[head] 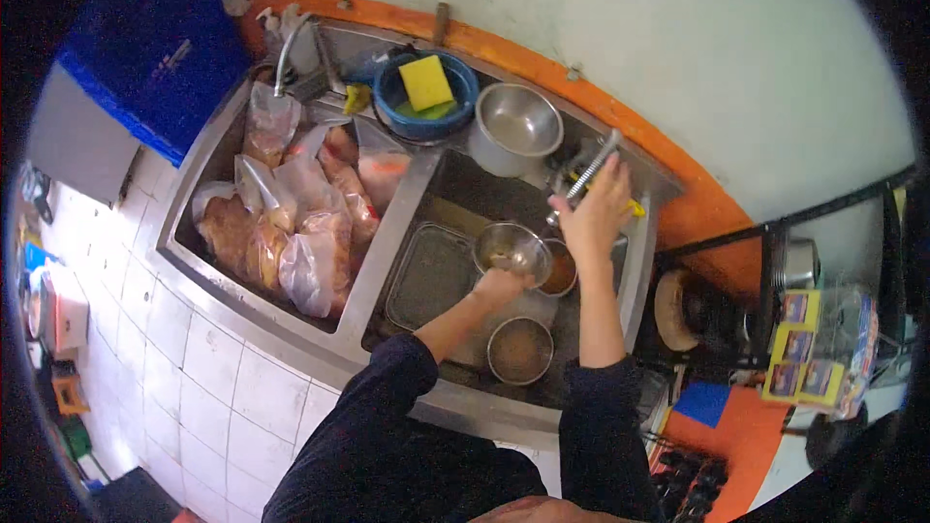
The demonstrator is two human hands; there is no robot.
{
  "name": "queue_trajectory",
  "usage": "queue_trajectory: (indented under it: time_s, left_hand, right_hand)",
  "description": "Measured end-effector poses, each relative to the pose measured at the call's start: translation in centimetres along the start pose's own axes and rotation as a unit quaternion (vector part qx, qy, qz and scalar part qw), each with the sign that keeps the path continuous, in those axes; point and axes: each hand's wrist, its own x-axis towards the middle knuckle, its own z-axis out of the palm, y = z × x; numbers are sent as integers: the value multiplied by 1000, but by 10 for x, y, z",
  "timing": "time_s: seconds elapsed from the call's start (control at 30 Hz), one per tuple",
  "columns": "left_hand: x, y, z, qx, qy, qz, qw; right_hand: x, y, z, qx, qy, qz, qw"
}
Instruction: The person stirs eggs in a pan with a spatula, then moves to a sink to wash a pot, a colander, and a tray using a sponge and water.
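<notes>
My left hand [503, 286] grips the near rim of a small metal bowl [517, 245] over the right sink basin [454, 211]. At the right rear of that basin, my right hand [601, 212] is at a faucet with a spring-wrapped spout [588, 173]; its fingers are partly hidden, so I cannot tell whether they close on it. A metal bowl with reddish-brown contents [559, 270] sits beside the held bowl, partly covered by my right arm. Nearer me stands a round metal container [520, 351]. A rectangular tray or rack [427, 277] lies in the basin's left part.
The left basin holds several clear plastic bags of what looks like raw meat [312, 232]. Behind stand a blue basin [407, 123] with a yellow sponge [426, 83] and a deep metal pot [519, 123]. A curved faucet [285, 58] rises at the left rear.
</notes>
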Motion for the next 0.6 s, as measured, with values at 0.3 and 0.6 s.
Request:
queue_trajectory:
  time_s: [0.3,0.6]
  left_hand:
    - [-56,19,-67,5,-10,67,998]
    - [-161,-28,2,-80,159,198,964]
  right_hand:
    - [131,-157,147,118,-247,-207,939]
    - [133,-219,252,-33,-375,-62,925]
